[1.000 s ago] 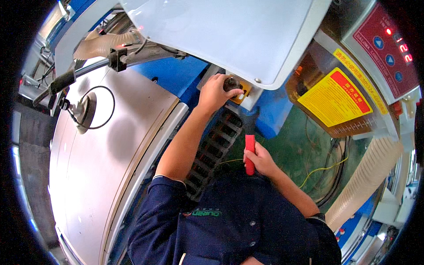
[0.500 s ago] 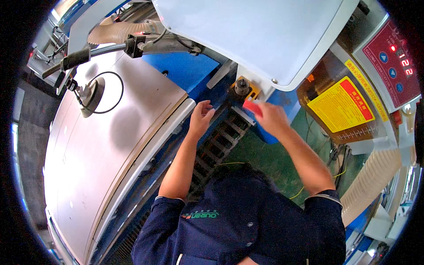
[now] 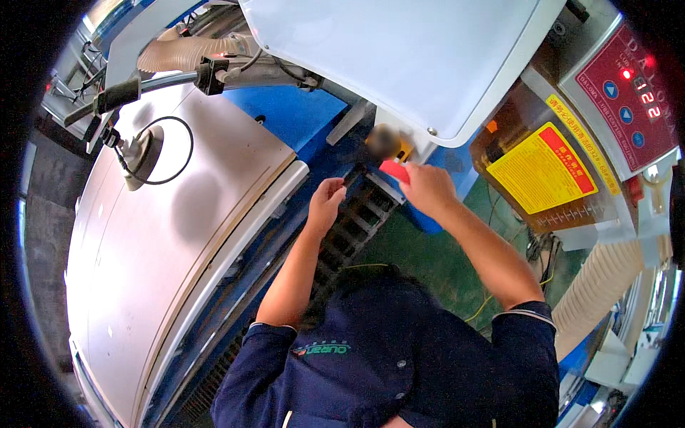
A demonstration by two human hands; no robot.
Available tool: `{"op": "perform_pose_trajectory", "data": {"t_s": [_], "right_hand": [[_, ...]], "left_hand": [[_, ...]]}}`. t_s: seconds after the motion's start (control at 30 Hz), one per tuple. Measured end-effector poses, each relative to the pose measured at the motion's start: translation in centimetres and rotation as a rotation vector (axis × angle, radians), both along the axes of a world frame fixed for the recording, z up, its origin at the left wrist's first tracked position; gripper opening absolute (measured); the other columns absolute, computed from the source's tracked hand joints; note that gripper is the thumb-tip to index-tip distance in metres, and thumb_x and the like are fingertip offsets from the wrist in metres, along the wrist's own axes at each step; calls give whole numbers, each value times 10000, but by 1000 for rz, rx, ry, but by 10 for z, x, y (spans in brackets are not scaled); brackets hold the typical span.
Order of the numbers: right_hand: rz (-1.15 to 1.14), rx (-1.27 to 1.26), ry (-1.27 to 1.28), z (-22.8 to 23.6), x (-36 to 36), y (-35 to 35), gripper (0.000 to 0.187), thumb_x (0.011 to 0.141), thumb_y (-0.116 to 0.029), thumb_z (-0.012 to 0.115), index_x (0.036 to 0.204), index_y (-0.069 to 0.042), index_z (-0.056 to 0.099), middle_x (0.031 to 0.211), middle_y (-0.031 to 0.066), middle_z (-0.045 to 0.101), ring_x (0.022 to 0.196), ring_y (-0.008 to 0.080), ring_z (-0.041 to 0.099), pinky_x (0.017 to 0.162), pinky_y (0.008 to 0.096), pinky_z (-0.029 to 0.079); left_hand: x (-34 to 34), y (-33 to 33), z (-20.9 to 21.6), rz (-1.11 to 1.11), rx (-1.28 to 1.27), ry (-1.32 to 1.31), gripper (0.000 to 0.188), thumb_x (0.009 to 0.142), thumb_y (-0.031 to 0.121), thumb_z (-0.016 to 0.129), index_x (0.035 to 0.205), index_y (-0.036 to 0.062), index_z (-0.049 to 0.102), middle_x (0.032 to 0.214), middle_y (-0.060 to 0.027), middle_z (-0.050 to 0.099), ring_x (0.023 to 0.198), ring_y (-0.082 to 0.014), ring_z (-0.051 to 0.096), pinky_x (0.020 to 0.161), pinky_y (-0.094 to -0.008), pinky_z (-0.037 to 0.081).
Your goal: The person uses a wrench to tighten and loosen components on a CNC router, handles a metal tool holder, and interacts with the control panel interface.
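The right hand [image 3: 430, 191] gripped a red handle [image 3: 394, 171] just above the centre of the frame, close below a yellow bracket [image 3: 406, 151].
Its fingers were wrapped around the grip, probably for firm purchase; what lay at the handle's far end could not be made out. A dark cylindrical part [image 3: 385, 141] sat at the bracket, too blurred to identify, and the bracket seemingly served to seat it. The left hand [image 3: 327, 207], left of centre over the slatted cable chain [image 3: 360, 222], was loosely curled with nothing visible in it, perhaps waiting clear of the handle. A white machine cover [image 3: 399, 57] overhung at upper centre; at upper right, the yellow label [image 3: 544, 171] faced outward, presumably for easy reading.
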State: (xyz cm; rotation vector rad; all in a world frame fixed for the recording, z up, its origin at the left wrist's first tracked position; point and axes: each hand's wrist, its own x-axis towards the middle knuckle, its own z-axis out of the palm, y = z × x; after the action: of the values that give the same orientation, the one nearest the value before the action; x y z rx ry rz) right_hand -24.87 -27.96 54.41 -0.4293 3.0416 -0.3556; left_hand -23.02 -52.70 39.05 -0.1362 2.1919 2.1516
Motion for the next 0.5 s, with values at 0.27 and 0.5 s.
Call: {"op": "perform_pose_trajectory", "data": {"t_s": [0.27, 0.5], "right_hand": [[21, -2, -44, -1, 6, -2, 278, 846, -324, 627, 933, -63, 669, 826, 165, 697, 780, 369, 685, 710, 503, 539], [11, 36, -77, 11, -1, 5, 290, 818, -328, 642, 913, -55, 657, 851, 197, 688, 814, 377, 679, 746, 512, 533]], "left_hand": [[9, -1, 0, 37, 104, -51, 266, 927, 115, 619, 1163, -1, 585, 972, -37, 619, 838, -117, 571, 751, -276, 466], [1, -7, 12, 22, 130, -20, 242, 940, 112, 597, 1168, 36, 577, 987, -31, 629, 815, -112, 581, 715, -256, 461]]}}
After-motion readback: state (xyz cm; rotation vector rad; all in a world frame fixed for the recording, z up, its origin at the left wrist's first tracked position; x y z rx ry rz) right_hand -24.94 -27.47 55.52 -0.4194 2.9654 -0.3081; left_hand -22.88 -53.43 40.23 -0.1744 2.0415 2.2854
